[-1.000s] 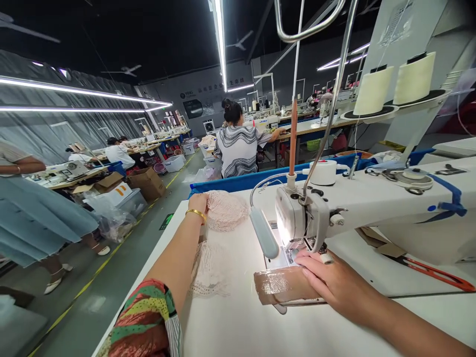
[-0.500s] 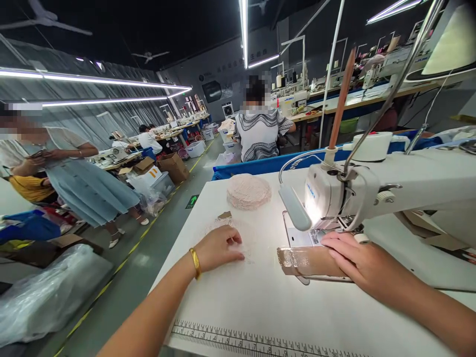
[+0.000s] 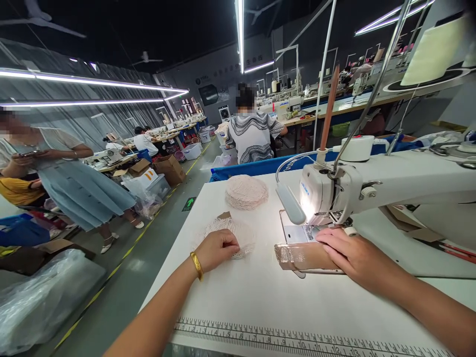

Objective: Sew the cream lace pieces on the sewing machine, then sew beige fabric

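My left hand (image 3: pixel 219 249), with a gold bangle at the wrist, has thumb and index finger pinched together at the near edge of a round, pale, fringed lace piece (image 3: pixel 243 230). That piece lies on the white table, partly under the hand, with a bit of brown (image 3: pixel 224 215) at its far edge. My right hand (image 3: pixel 347 250) rests with fingers stretched out beside the presser foot of the sewing machine (image 3: pixel 316 191). Under its fingers and palm lies a brown, shiny tape-covered strip (image 3: pixel 303 256). Whether any fabric is beneath those fingertips is hidden.
A pile of pale pink lace rounds (image 3: pixel 246 192) sits farther back on the table. A printed ruler (image 3: pixel 267 339) runs along the front edge. A thread cone (image 3: pixel 427 52) stands upper right. One person (image 3: pixel 251 134) sits ahead; another person (image 3: pixel 67 168) stands left.
My left thumb and index finger have closed together on the lace edge, from being apart. My right hand stays by the presser foot. The camera view has shifted slightly.
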Tool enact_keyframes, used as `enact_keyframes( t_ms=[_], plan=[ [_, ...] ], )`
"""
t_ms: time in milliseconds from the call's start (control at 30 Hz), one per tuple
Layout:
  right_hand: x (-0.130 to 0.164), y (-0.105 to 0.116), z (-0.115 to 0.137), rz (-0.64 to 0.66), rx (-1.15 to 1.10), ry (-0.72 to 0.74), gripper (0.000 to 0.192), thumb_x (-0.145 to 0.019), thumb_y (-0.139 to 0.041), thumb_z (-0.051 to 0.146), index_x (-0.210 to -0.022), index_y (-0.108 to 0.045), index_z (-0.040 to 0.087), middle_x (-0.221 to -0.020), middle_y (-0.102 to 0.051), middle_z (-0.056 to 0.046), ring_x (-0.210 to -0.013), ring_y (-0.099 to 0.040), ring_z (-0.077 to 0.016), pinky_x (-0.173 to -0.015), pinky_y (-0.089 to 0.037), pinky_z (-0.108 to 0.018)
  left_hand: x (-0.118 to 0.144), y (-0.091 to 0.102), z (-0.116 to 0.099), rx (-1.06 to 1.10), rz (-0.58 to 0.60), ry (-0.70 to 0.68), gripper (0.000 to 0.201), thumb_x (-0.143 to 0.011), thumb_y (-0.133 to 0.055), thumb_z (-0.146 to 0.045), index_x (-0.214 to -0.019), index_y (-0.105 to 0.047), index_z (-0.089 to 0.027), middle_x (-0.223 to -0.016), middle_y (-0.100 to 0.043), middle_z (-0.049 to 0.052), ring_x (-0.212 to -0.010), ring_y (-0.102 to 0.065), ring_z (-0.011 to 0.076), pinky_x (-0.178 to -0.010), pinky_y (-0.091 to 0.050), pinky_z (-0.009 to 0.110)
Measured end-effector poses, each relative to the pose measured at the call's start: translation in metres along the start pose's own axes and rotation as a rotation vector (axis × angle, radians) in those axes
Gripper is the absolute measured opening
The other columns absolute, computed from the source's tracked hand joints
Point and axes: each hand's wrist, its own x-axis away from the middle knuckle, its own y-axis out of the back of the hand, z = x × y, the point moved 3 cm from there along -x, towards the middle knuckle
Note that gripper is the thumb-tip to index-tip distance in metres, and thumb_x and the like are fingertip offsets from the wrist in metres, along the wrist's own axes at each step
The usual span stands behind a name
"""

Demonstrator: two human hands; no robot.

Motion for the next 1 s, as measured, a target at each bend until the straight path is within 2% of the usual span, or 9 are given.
enact_keyframes(
  t_ms=[167, 267, 367, 433, 533, 600, 733, 867, 1000],
  plan=[
    [0.001, -0.001, -0.003, -0.028, -0.002, 0.032, 0.031, -0.108, -0.04, 0.027, -0.114, -0.071, 0.028, -0.117, -0.074, -0.007, -0.097, -0.07, -0.0271, -0.078, -0.056, -0.038, -0.004, 0.005, -0.021, 0.083, -0.042, 0.007, 0.021, -0.082, -0.066, -0.036, -0.071, -0.074, -0.02, -0.089, -0.074, 0.005, -0.079, -0.066, 0.0199, -0.073, -0.052, 0.03],
    [0.002, -0.003, -0.006, -0.053, 0.0, 0.045, 0.031, -0.108, -0.04, 0.027, -0.114, -0.071, 0.028, -0.114, -0.074, -0.007, -0.096, -0.069, -0.0275, -0.077, -0.055, -0.038, -0.004, -0.01, -0.06, 0.137, -0.022, -0.067, 0.02, -0.085, -0.068, -0.037, -0.078, -0.077, -0.021, -0.092, -0.076, 0.005, -0.087, -0.068, 0.0208, -0.079, -0.052, 0.031],
    [0.003, -0.002, -0.005, -0.062, -0.001, 0.055, 0.031, -0.109, -0.04, 0.025, -0.119, -0.069, 0.025, -0.112, -0.075, -0.008, -0.101, -0.068, -0.0279, -0.082, -0.053, -0.04, -0.004, -0.034, -0.104, 0.295, 0.164, -0.207, 0.022, -0.091, -0.068, -0.041, -0.097, -0.082, -0.024, -0.104, -0.08, 0.004, -0.095, -0.072, 0.0207, -0.086, -0.055, 0.031],
    [0.003, 0.002, -0.002, -0.042, -0.036, 0.073, 0.031, -0.111, -0.04, 0.024, -0.122, -0.068, 0.024, -0.11, -0.075, -0.008, -0.099, -0.068, -0.0262, -0.087, -0.051, -0.04, -0.008, -0.042, -0.12, 0.318, 0.177, -0.257, 0.025, -0.095, -0.065, -0.042, -0.105, -0.082, -0.025, -0.108, -0.08, 0.003, -0.099, -0.072, 0.0209, -0.089, -0.055, 0.031],
    [-0.001, 0.009, 0.005, -0.003, -0.131, 0.096, 0.029, -0.113, -0.041, 0.028, -0.121, -0.069, 0.025, -0.109, -0.076, -0.005, -0.097, -0.067, -0.0234, -0.092, -0.048, -0.04, -0.027, -0.043, -0.122, 0.168, 0.013, -0.243, 0.026, -0.097, -0.059, -0.04, -0.102, -0.08, -0.025, -0.103, -0.079, 0.004, -0.092, -0.07, 0.0208, -0.081, -0.052, 0.032],
    [-0.003, 0.013, 0.008, 0.027, -0.183, 0.104, 0.028, -0.114, -0.043, 0.029, -0.121, -0.07, 0.025, -0.111, -0.075, -0.005, -0.099, -0.065, -0.023, -0.092, -0.047, -0.039, -0.04, -0.045, -0.118, 0.058, -0.034, -0.229, 0.027, -0.096, -0.057, -0.039, -0.098, -0.078, -0.023, -0.097, -0.077, 0.004, -0.084, -0.067, 0.0209, -0.074, -0.05, 0.032],
    [-0.004, 0.014, 0.01, 0.057, -0.202, 0.105, 0.023, -0.11, -0.052, 0.029, -0.122, -0.07, 0.022, -0.107, -0.072, -0.007, -0.098, -0.061, -0.0243, -0.091, -0.046, -0.041, -0.053, -0.062, -0.119, -0.068, 0.008, -0.254, 0.026, -0.097, -0.051, -0.037, -0.092, -0.072, -0.021, -0.087, -0.072, 0.004, -0.077, -0.063, 0.0213, -0.069, -0.045, 0.033],
    [-0.002, 0.008, 0.014, 0.045, -0.21, 0.154, 0.016, -0.106, -0.054, 0.022, -0.099, -0.068, 0.018, -0.097, -0.067, -0.007, -0.091, -0.057, -0.0228, -0.087, -0.045, -0.04, -0.055, -0.096, -0.124, -0.062, 0.119, -0.303, 0.018, -0.093, -0.059, -0.031, -0.105, -0.069, -0.023, -0.079, -0.068, 0.001, -0.072, -0.061, 0.0204, -0.067, -0.042, 0.031],
    [-0.002, 0.016, 0.021, 0.012, -0.405, 0.184, 0.016, -0.105, -0.053, 0.023, -0.093, -0.063, 0.02, -0.091, -0.066, -0.004, -0.089, -0.057, -0.0206, -0.089, -0.047, -0.038, -0.053, -0.116, -0.129, -0.06, 0.136, -0.402, 0.015, -0.091, -0.051, -0.017, -0.086, -0.064, -0.022, -0.076, -0.063, 0.0, -0.069, -0.054, 0.0179, -0.066, -0.038, 0.029]
  ],
)
